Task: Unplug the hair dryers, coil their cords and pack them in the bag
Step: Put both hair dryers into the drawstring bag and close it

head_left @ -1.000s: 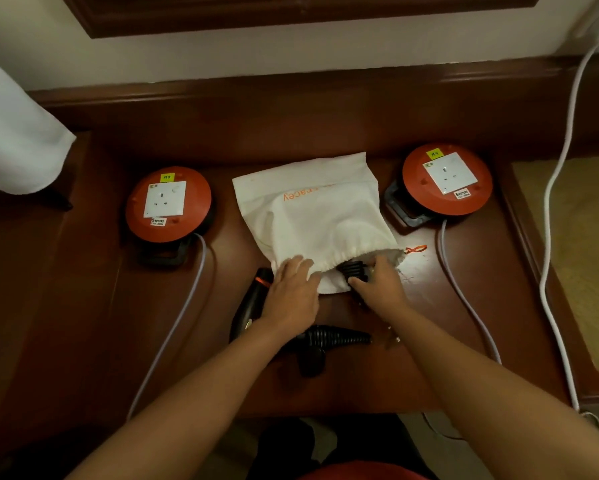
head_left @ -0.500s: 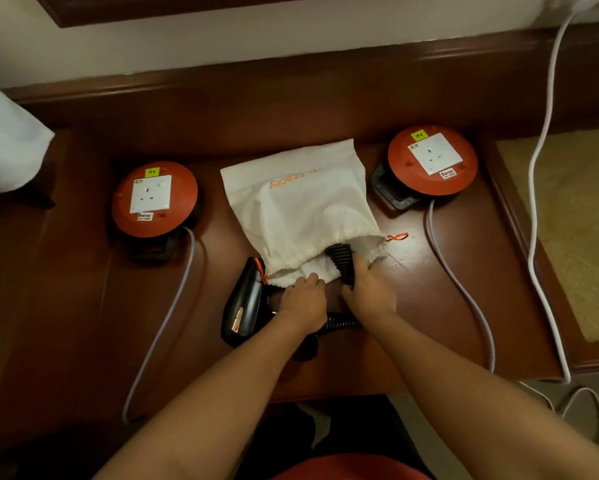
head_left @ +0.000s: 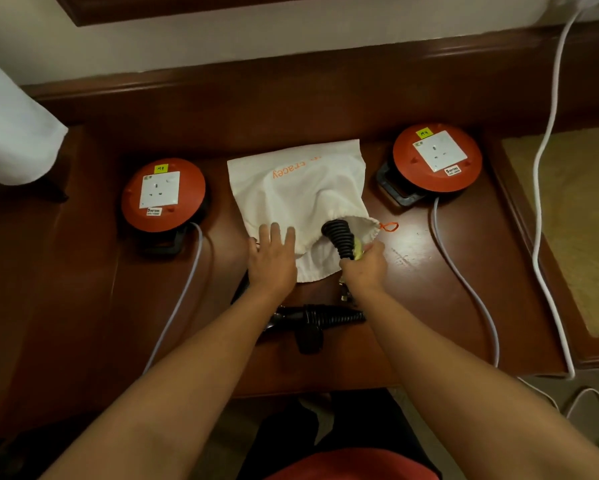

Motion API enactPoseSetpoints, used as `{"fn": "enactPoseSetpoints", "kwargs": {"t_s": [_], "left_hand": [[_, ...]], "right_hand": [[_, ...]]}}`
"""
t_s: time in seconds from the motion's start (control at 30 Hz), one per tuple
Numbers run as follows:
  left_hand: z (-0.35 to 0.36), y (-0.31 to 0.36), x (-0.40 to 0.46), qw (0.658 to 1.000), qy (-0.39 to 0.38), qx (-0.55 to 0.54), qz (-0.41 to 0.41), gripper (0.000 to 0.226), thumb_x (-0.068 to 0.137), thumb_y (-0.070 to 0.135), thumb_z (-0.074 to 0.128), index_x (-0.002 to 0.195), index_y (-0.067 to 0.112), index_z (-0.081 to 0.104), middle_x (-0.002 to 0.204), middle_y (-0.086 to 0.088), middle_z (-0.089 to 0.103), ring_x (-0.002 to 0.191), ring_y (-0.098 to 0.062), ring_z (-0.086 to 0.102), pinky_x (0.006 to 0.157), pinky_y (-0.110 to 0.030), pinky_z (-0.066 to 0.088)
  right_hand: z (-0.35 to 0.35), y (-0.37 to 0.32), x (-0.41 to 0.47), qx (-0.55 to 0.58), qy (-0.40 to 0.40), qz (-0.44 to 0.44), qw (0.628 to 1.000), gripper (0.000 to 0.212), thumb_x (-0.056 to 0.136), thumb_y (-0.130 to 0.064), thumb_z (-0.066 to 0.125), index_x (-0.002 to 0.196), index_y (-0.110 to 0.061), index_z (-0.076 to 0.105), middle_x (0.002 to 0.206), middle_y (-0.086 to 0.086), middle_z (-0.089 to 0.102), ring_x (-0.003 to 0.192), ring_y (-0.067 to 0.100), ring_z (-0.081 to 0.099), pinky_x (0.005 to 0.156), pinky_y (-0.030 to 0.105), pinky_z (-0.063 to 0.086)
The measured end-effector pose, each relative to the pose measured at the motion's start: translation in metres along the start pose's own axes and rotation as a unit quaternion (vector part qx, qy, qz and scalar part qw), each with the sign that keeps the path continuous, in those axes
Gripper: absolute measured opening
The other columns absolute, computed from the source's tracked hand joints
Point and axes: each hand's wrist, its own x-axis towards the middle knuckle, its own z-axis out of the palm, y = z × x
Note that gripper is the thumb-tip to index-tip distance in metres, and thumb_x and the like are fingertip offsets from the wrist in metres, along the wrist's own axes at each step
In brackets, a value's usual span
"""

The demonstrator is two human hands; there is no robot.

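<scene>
- Reel (head_left: 163, 195): far left of left hand, on bench (head_left: 429, 271).
- Left hand (head_left: 273, 260): fingers flat, pressing bag (head_left: 301, 192).
- Dryer (head_left: 308, 323): near side of both hands.
- Right hand (head_left: 362, 268): grips coiled cord (head_left: 338, 235) at bag mouth.
- 2nd reel (head_left: 436, 157): far right of right hand.

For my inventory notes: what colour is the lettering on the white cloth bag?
Orange lettering, clearest in the head view.

Left hand (head_left: 273, 260) lies flat, fingers straight; right hand (head_left: 363, 268) seems curled in a grip.
</scene>
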Motion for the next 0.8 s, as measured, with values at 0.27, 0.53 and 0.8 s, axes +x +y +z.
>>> {"fn": "enactPoseSetpoints", "kwargs": {"t_s": [0.27,0.53,0.8], "left_hand": [[0.003,-0.038,-0.008,0.971,0.048,-0.236,0.001,0.024,0.087,0.000,0.052,0.110,0.002,0.061,0.104,-0.016,0.059,0.098,-0.032,0.053,0.079,-0.041,0.044],[0.001,-0.069,-0.039,0.875,0.102,-0.439,-0.179,0.015,0.095,0.007,0.049,0.109,0.008,0.056,0.099,-0.010,0.061,0.088,-0.026,0.056,0.066,-0.030,0.038],[0.005,-0.078,-0.048,0.968,0.093,-0.229,-0.050,0.036,0.084,0.019,0.063,0.118,0.007,0.056,0.126,-0.015,0.054,0.121,-0.034,0.045,0.102,-0.047,0.040]], "right_hand": [[0.020,-0.009,-0.003,0.161,0.033,0.076,0.983,0.039,0.077,-0.002,0.069,0.107,-0.006,0.045,0.094,0.008,0.054,0.077,0.020,0.054,0.059,0.027,0.043],[0.041,-0.015,0.005,0.252,0.050,0.139,0.956,0.037,0.074,0.005,0.069,0.098,-0.010,0.044,0.094,0.011,0.055,0.076,0.022,0.055,0.067,0.030,0.047],[0.036,-0.012,0.006,0.360,0.006,0.216,0.908,0.039,0.077,0.006,0.057,0.114,-0.006,0.052,0.101,0.011,0.053,0.084,0.025,0.054,0.082,0.041,0.050]]}}
